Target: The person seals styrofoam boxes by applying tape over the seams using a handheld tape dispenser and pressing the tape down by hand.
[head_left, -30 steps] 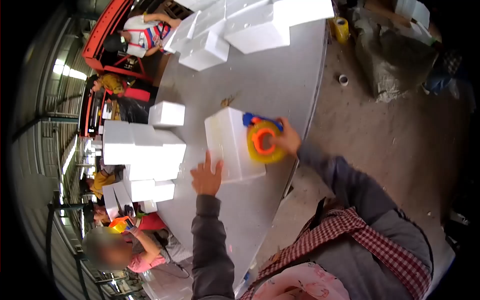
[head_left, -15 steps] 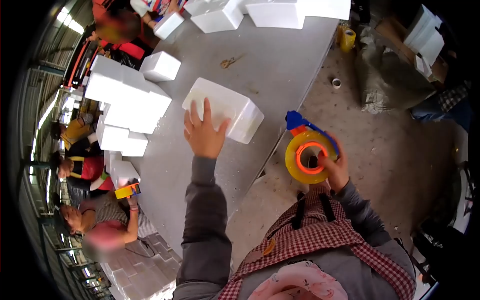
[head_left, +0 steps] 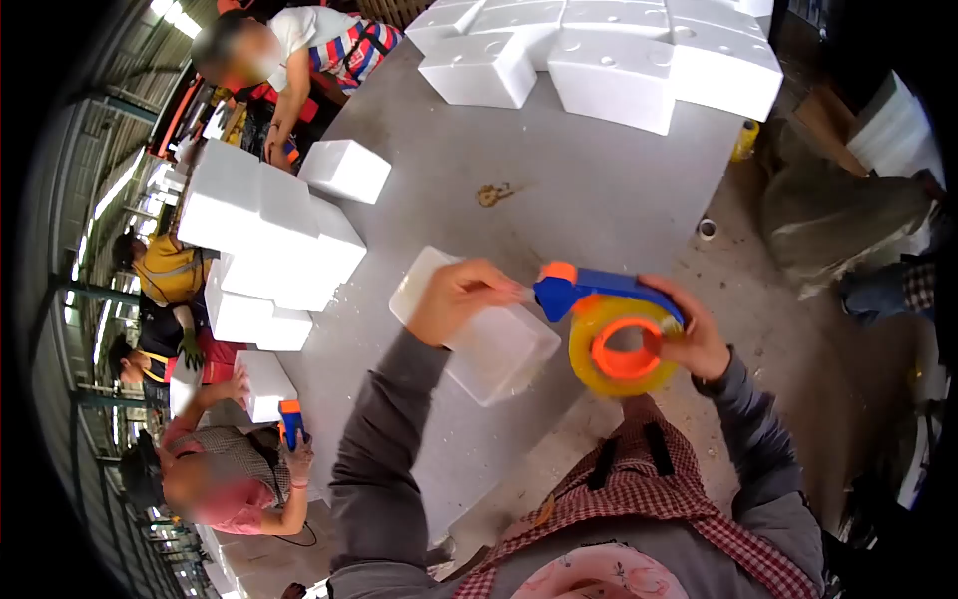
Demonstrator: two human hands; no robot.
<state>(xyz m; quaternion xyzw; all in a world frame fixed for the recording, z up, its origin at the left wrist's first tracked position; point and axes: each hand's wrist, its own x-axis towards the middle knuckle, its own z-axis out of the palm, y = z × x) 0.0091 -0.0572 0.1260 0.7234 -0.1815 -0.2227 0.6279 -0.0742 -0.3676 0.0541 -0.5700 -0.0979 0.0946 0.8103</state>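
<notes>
My right hand [head_left: 697,334] grips a tape gun [head_left: 609,285] with a blue body, orange parts and a big roll of yellowish clear tape [head_left: 589,369]. My left hand [head_left: 457,299] is closed in a pinch at the tape gun's nose, where a short pale bit of tape seems to show by the fingertips. Below that hand a white foam box [head_left: 504,349] lies on the grey table [head_left: 599,170], near its edge. Part of the box is covered by my left hand and wrist.
White foam boxes [head_left: 609,85] stand in rows at the table's far end. More are stacked [head_left: 279,230] on the left, where co-workers [head_left: 225,459] stand, one holding another tape gun [head_left: 290,423]. A sack [head_left: 838,210] and a small roll [head_left: 707,230] lie on the floor at right.
My left hand has left the box top, where its fingers were spread, and now pinches at the tape gun's nose. The tape gun has turned more level. The view has shifted.
</notes>
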